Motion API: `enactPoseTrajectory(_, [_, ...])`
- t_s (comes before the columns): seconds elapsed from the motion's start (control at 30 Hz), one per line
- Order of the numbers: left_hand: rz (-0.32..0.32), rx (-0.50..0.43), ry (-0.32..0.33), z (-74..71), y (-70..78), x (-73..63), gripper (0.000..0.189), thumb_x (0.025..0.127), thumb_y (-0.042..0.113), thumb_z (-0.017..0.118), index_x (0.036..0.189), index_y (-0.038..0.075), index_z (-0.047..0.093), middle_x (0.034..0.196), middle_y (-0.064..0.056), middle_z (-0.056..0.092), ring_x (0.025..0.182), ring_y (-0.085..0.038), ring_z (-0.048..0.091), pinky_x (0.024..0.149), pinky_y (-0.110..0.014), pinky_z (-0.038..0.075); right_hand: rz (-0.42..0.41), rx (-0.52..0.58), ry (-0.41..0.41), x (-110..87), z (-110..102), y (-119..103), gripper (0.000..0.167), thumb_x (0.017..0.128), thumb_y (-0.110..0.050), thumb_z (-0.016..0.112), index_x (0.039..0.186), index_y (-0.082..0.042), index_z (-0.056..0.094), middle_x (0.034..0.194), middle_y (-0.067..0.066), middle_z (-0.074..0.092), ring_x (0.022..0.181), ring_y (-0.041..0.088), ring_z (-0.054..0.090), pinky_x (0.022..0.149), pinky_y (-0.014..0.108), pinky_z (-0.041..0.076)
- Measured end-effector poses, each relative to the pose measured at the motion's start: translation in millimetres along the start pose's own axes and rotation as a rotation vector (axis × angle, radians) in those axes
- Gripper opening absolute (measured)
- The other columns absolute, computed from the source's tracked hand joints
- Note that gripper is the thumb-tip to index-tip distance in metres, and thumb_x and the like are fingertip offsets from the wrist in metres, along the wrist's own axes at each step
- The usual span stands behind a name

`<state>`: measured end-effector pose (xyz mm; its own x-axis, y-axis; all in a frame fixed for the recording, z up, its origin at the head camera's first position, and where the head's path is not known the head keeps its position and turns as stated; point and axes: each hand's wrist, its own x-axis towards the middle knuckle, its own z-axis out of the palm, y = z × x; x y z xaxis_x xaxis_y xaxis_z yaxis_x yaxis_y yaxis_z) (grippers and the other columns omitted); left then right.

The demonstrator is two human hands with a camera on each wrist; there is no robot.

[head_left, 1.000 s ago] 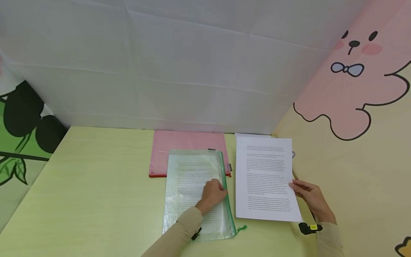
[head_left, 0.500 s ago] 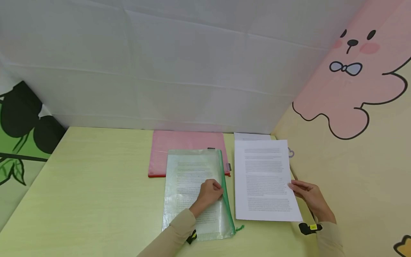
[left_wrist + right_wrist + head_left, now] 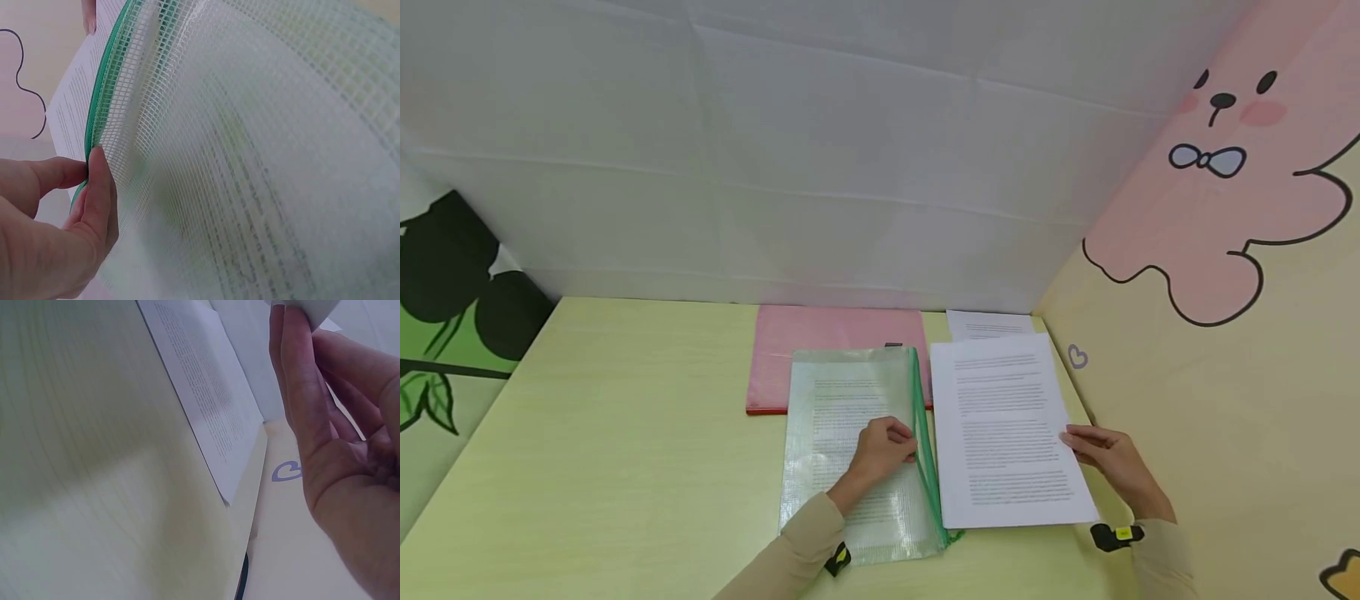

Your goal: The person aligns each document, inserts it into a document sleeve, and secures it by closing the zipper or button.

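A clear mesh zip pouch with a green zipper edge lies on the table, a printed page visible through it. My left hand pinches the pouch's green edge near its middle; the left wrist view shows thumb and fingers on the green zipper strip. To the right, my right hand pinches printed paper by its right edge. The paper is raised off the table, its left edge close to the green edge. In the right wrist view only a corner of the held paper shows above the fingers.
A pink zip pouch with a red edge lies behind, partly under the clear pouch. Another printed sheet lies on the table at the back right, partly hidden by the held paper. Walls stand behind and at the right.
My right hand has moved the paper left and slightly nearer, towards the clear pouch. My left hand has shifted slightly left, and the green edge now shows a wider gap.
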<state>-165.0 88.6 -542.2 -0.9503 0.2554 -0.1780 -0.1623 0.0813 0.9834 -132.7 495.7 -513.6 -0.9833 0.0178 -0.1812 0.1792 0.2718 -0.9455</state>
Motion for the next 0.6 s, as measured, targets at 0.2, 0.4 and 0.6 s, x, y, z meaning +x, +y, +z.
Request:
enactPoseTrajectory(0.2, [0.017,-0.006,-0.004,-4.4,1.9,-2.2,0.008,0.089,-0.006,0.064,0.097,-0.008,0.066,0.084,-0.012,0.067,0.069,-0.020,0.071,0.069,-0.035,0.063,0.022,-0.016,-0.002,3.7,7,0,0.037,0.097,-0.008,0.071,0.125,0.016,0.064,0.104,-0.002,0.076,0.092,0.012,0.074,0.081,0.027,0.061])
enactPoseTrajectory(0.4, [0.032,-0.011,-0.004,-7.1,4.8,-3.8,0.008,0.089,-0.005,0.065,0.097,-0.008,0.066,0.084,-0.012,0.068,0.069,-0.021,0.072,0.072,-0.040,0.063,0.042,-0.026,-0.007,7.9,14,-2,0.036,0.097,-0.006,0.071,0.125,0.016,0.064,0.105,0.001,0.076,0.092,0.013,0.074,0.081,0.028,0.061])
enactPoseTrajectory(0.6, [0.037,-0.026,-0.006,-9.1,8.1,-5.8,0.008,0.090,-0.005,0.065,0.097,-0.009,0.065,0.084,-0.013,0.068,0.071,-0.021,0.071,0.073,-0.041,0.063,0.052,-0.038,-0.022,12.0,19,-2,0.046,0.096,-0.011,0.074,0.129,0.018,0.060,0.109,0.007,0.075,0.093,0.014,0.074,0.082,0.029,0.061])
